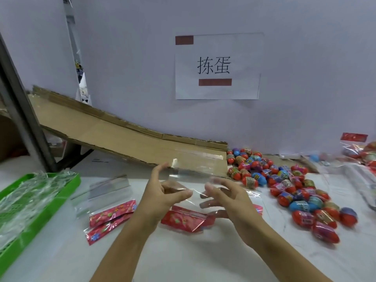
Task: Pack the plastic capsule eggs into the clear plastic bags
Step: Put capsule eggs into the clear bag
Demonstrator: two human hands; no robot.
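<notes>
Both hands hold a clear bag above the worktop.
The clear bag point(189, 180), hard to see, is pinched by left hand point(162, 192) and right hand point(225, 198) fingers; capsule eggs point(284, 186) lie heaped alongside.

Eggs point(284, 186) crowd right; green tray point(61, 192) blocks left

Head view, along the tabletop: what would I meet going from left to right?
Green tray → spare clear bags with red headers → left hand → right hand → pile of capsule eggs → packed bag.
</notes>
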